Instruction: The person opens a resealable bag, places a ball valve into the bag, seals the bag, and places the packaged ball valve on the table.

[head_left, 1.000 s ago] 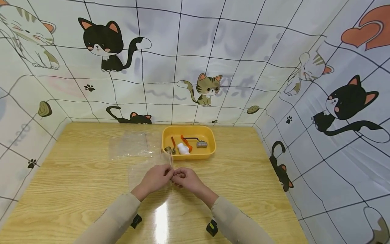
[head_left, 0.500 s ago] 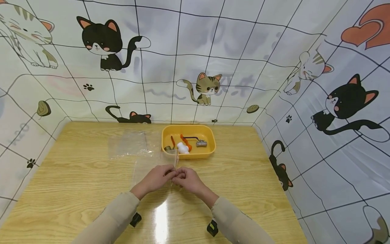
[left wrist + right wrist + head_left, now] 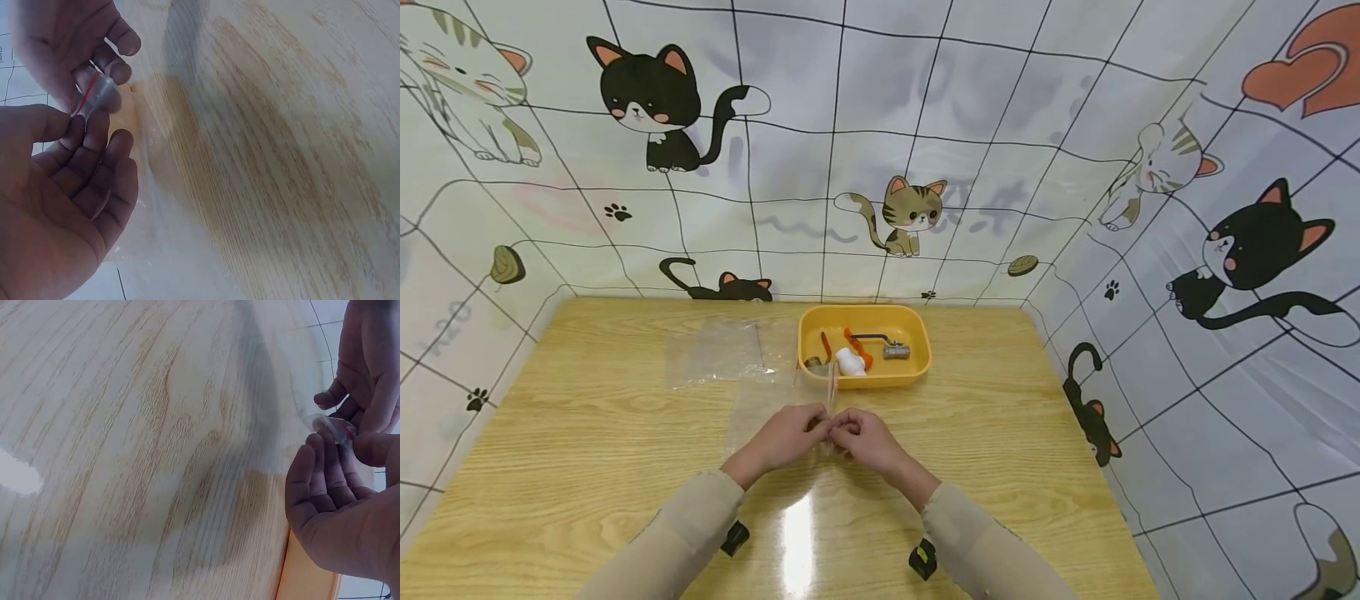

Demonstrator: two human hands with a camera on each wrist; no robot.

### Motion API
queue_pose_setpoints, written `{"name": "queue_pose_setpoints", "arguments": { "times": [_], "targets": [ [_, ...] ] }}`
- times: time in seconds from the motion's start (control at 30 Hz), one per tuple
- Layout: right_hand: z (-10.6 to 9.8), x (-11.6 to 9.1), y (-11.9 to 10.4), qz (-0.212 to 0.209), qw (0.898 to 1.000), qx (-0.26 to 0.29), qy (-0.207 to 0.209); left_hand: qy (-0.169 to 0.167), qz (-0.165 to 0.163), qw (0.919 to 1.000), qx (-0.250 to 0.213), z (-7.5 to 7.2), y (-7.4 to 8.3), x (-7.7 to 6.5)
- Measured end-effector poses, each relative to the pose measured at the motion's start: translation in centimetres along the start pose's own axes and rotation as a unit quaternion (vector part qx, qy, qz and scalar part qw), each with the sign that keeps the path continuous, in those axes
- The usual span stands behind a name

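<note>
Both hands meet over the middle of the table at the zip edge of a clear zip-lock bag (image 3: 751, 408). My left hand (image 3: 788, 435) pinches this edge between thumb and forefinger. My right hand (image 3: 867, 443) pinches the same edge right beside it. Close up in the left wrist view, a red zip line runs along the plastic (image 3: 99, 94) between the fingertips. In the right wrist view, a crumpled bit of the bag (image 3: 336, 429) shows at the right fingertips. The rest of the bag spreads left, partly behind the left hand, its far corner overlapping the yellow tray (image 3: 917, 380).
The tray holds a white pipe fitting (image 3: 850, 362), a grey valve with a dark lever (image 3: 896, 352), an orange piece (image 3: 860, 348), and a brass part (image 3: 813, 364) near a red handle (image 3: 826, 346). Another clear bag (image 3: 715, 354) lies flat left of the tray.
The bag and its zip edge have shifted slightly right overall. Both hands stay together at nearly the same spot, with small finger movements along the edge. The tray has not moved.
</note>
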State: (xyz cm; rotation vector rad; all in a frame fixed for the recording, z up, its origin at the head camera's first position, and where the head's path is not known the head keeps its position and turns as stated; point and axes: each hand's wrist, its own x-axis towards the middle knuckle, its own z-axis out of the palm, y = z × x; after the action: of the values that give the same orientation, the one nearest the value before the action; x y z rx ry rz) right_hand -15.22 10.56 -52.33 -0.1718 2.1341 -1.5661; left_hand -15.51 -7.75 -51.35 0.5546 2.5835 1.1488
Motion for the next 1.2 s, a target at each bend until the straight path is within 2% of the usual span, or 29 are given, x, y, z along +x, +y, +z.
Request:
{"name": "queue_pose_setpoints", "arguments": {
  "times": [0.17, 0.3, 0.7, 0.83, 1.0, 1.2],
  "targets": [
    [0.0, -0.2, -0.2, -0.001, 0.999, -0.035, -0.004, 0.002, -0.018, 0.9998, 0.006, 0.3, 0.1, 0.1],
    [0.1, -0.3, -0.3, -0.004, 0.998, -0.063, -0.001, 0.01, -0.017, 0.9996, 0.019, 0.6, 0.3, 0.1],
    [0.4, -0.3, -0.1, 0.001, 0.997, -0.073, 0.007, 0.036, -0.021, 0.9991, 0.004, 1.1, 0.8, -0.3],
    [0.4, -0.3, -0.4, -0.01, 0.996, -0.085, 0.009, 0.042, -0.022, 0.9988, 0.006, 1.2, 0.7, -0.3],
    [0.4, -0.3, -0.4, -0.018, 0.994, -0.106, 0.018, 0.047, -0.013, 0.9988, -0.007, 1.4, 0.7, -0.3],
    [0.4, -0.2, -0.2, 0.004, 0.995, -0.101, 0.023, 0.045, 0.006, 0.9987, -0.024, 1.7, 0.3, -0.3]
  ]
}}
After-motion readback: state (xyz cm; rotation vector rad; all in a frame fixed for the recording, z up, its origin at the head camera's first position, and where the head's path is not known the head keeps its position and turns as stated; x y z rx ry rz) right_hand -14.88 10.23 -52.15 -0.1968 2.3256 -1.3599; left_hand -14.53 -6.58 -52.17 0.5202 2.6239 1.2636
